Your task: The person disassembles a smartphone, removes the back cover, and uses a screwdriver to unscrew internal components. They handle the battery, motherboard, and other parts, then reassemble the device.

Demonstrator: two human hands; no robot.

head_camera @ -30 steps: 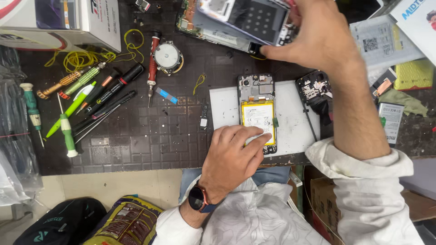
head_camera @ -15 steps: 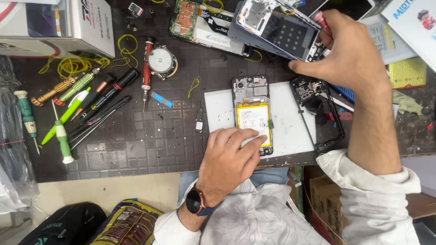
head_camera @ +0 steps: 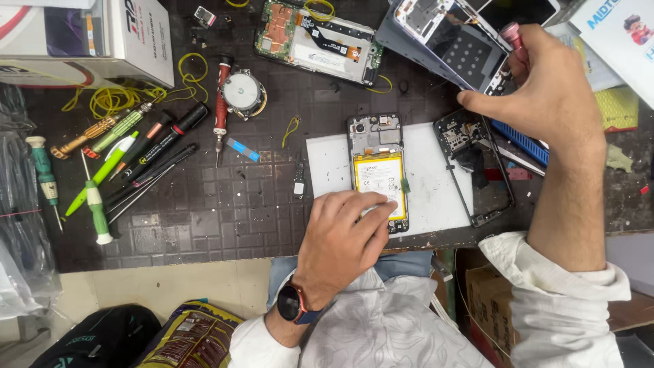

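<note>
Directly below the head camera, the opened phone [head_camera: 379,172] lay on a white mat [head_camera: 436,184] on the bench [head_camera: 204,204], its long axis running away from the person. The left hand [head_camera: 344,238] pressed down on the phone's near end, fingertips on the yellow battery [head_camera: 379,178]; its grip was flat, grasping nothing. The right hand [head_camera: 552,95] was well apart, up and to the right, its grip clenched on a pink-handled tool [head_camera: 512,37] near another dismantled phone [head_camera: 456,44]. The left hand was the nearer.
</note>
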